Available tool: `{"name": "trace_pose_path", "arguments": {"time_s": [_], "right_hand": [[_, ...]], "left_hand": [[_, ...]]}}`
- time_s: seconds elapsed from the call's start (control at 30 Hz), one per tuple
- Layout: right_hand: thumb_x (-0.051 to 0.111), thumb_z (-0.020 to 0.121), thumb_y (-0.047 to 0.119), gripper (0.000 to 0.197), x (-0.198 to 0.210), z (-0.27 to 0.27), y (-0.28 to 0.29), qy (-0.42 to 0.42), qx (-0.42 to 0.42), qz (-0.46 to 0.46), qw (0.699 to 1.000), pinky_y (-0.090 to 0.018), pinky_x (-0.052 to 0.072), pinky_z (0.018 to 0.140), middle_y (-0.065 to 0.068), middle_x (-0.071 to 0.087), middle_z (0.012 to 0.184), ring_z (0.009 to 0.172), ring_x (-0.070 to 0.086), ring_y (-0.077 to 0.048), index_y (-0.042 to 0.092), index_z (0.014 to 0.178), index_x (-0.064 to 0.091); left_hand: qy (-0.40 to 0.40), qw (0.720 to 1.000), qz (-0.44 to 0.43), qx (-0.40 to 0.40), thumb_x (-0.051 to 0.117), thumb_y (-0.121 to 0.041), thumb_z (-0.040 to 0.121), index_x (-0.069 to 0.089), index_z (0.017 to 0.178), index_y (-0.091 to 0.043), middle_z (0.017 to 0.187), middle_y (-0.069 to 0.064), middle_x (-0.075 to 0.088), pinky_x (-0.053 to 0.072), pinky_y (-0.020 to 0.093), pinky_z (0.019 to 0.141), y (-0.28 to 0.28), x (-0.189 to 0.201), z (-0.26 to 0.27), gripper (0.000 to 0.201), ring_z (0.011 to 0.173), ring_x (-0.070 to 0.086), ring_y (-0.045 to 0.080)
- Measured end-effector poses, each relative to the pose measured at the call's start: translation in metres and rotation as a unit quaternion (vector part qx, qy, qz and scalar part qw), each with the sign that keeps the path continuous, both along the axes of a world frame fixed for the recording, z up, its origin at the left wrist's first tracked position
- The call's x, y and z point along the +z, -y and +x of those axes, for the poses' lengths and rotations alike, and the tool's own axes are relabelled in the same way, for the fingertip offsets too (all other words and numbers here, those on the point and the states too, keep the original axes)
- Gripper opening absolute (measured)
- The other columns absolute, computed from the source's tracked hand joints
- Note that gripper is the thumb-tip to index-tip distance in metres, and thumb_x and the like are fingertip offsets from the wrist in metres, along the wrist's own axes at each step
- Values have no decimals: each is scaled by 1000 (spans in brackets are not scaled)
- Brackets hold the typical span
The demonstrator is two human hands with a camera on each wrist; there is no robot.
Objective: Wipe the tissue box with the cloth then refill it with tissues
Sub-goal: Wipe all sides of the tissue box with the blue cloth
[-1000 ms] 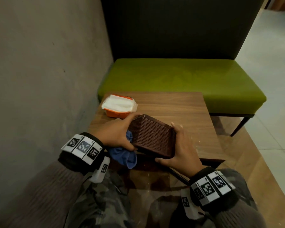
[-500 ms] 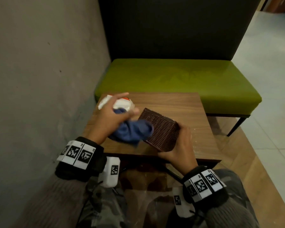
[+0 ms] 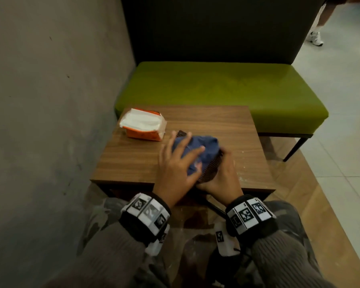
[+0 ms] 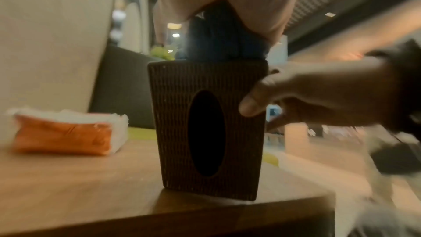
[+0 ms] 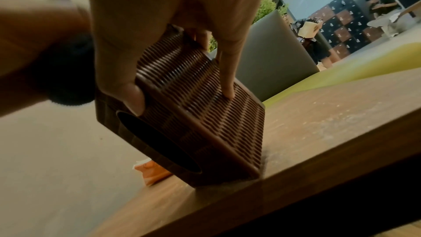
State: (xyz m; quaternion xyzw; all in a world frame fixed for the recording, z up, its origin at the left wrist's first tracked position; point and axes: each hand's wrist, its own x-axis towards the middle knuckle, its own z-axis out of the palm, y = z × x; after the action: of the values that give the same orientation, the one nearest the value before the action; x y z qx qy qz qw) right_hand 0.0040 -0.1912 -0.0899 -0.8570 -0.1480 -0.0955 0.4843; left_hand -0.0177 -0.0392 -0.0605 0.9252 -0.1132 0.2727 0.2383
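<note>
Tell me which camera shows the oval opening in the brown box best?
The left wrist view: the tissue box stands on end facing that camera, its dark oval opening fully visible. The right wrist view shows the opening obliquely, partly behind a thumb. In the head view, the blue cloth and hands hide it.

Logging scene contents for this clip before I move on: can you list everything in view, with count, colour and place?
tissue box: one, dark brown ribbed, standing on its side near the table's front edge, oval opening facing the person
cloth: one, blue, draped over the box's upper face
tissue pack: one, orange wrapper with white tissues, table's far left corner
table: one, wood brown, in front of the person
bench: one, green seat, dark backrest, beyond the table
wall: grey, left
bystander's leg and white shoe: top right
left hand: fingers spread, pressing the cloth
right hand: gripping the box's right side
</note>
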Motion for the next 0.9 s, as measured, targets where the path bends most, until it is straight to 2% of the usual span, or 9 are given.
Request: {"name": "trace_pose_path", "arguments": {"time_s": [0.1, 0.33, 0.47, 0.53, 0.6, 0.67, 0.77, 0.83, 0.9], "right_hand": [[87, 45, 30, 106, 5, -1, 0, 2, 13, -19, 1000, -39, 43, 94, -9, 44, 123, 113, 43, -22, 3, 133, 35], [71, 63, 42, 82, 1, -2, -5, 26, 38, -38, 998, -44, 46, 90, -14, 48, 119, 107, 48, -27, 3, 129, 45], [85, 48, 28, 101, 4, -5, -6, 8, 30, -26, 999, -38, 43, 91, -15, 46, 122, 111, 46, -28, -2, 131, 37], [82, 60, 29, 87, 7, -5, -11, 10, 26, -26, 999, -42, 44, 91, -18, 49, 121, 110, 49, -32, -3, 130, 41], [64, 76, 37, 67, 3, -3, -12, 21, 20, -33, 999, -49, 46, 93, -23, 54, 122, 109, 53, -38, -1, 128, 47], [64, 72, 42, 74, -3, -1, -9, 9, 29, -31, 999, -47, 43, 100, -18, 52, 129, 116, 52, -35, 3, 132, 45], [85, 51, 35, 104, -3, 0, -5, -12, 19, -9, 1000, -43, 44, 98, -12, 43, 129, 118, 45, -28, 2, 136, 34], [90, 52, 28, 103, -1, 0, -6, -13, 7, -9, 1000, -38, 42, 96, -11, 43, 127, 115, 44, -26, 3, 135, 34], [83, 64, 31, 85, -1, 1, -6, -2, 5, 12, 1000, -41, 44, 94, -13, 47, 124, 112, 49, -27, 11, 132, 37]], "left_hand": [[-44, 983, -158, 78, 48, -26, 82, 59, 123, -12, 139, 15, 47, 41, 49, 102, -11, -2, 13, 44, 130, 40, 29], [-3, 995, 42, -89, 47, -17, 79, 54, 129, -10, 138, 12, 49, 38, 43, 105, 9, -3, -10, 52, 125, 47, 29], [-31, 992, -100, 63, 53, -12, 74, 59, 122, -7, 128, 15, 56, 45, 46, 97, 0, 11, 12, 49, 115, 50, 32], [-32, 996, -75, 29, 50, -15, 75, 59, 122, -8, 131, 13, 54, 40, 43, 103, 16, 14, 7, 48, 119, 46, 29], [-24, 997, -3, -66, 46, -19, 76, 60, 123, -9, 134, 12, 53, 35, 39, 106, 31, 9, -5, 50, 122, 43, 26], [-22, 996, 9, -90, 45, -19, 77, 60, 123, -11, 133, 11, 54, 38, 39, 105, 23, 7, -3, 50, 121, 45, 25], [-40, 994, -99, 33, 50, -12, 75, 62, 119, -9, 126, 13, 58, 44, 45, 98, 8, 12, 18, 46, 113, 51, 30], [-45, 991, -113, 57, 55, -8, 72, 63, 118, -7, 125, 14, 58, 43, 47, 100, 15, 16, 17, 46, 114, 51, 32], [-41, 997, -57, -14, 53, -13, 75, 61, 120, -7, 130, 12, 56, 36, 39, 107, 29, 12, 2, 46, 119, 48, 28]]}}
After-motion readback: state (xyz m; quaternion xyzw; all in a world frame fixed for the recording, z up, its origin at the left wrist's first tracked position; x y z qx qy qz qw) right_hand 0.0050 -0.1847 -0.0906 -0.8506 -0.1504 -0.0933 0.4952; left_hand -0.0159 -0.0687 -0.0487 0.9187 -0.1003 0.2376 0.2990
